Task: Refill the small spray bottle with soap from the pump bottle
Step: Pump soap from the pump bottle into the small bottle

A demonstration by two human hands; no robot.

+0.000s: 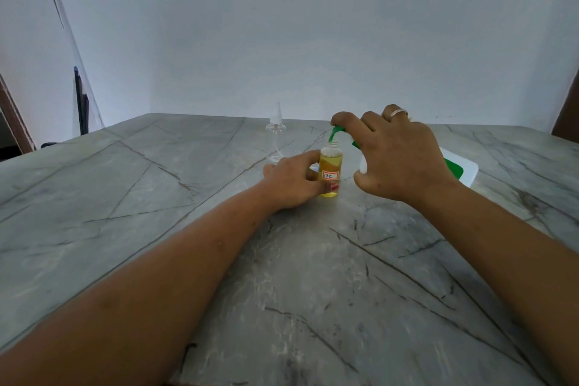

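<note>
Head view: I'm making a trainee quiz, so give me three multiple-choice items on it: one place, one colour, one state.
1. The clear spray bottle stands: A on a shelf; B behind the left hand; C on its side.
2. Liquid in the small labelled bottle is: A blue; B red; C yellow.
3. The left hand: A grips the small labelled bottle; B lies flat; C hangs empty.
B, upright beyond the knuckles; C, yellow shows through; A, fingers curl round it under the green pump nozzle.
</note>
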